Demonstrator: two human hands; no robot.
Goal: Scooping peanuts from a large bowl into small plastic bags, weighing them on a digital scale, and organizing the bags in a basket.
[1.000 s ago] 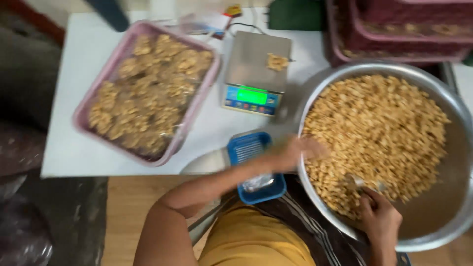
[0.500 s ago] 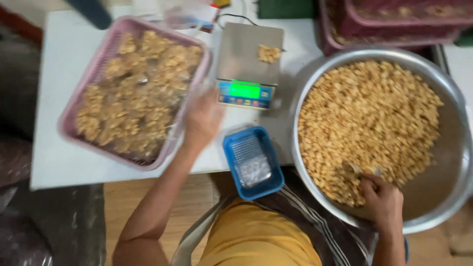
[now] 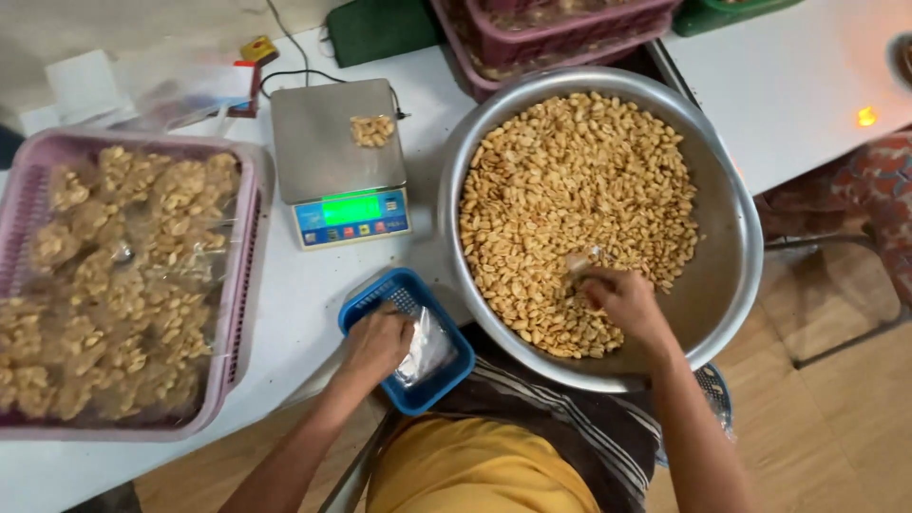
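Nearest to the person, a small blue basket (image 3: pixel 380 302) sits at the table's edge, slotted along its sides, with a stack of clear plastic bags (image 3: pixel 425 350) lying in it. Their left hand (image 3: pixel 374 347) is down inside it, fingers curled onto the bags, pinching at the top one. Just to the right, the right hand (image 3: pixel 622 302) is closed around a small scoop (image 3: pixel 579 262) whose pale tip is dug into the peanuts (image 3: pixel 570 190), golden and skinless, heaped in a big steel bowl (image 3: pixel 736 247) that touches the basket's corner. On the left lies a pink slotted tray (image 3: pixel 249 247) packed with filled bags of peanuts. Beyond the basket stands a digital scale (image 3: pixel 332 157) with a lit green display and a small pile of peanuts (image 3: pixel 371 130) on its steel pan. All of it rests on a white table (image 3: pixel 304 294). Farther back are stacked maroon crates (image 3: pixel 560 38), and wooden floor (image 3: pixel 836 418) shows at the right.
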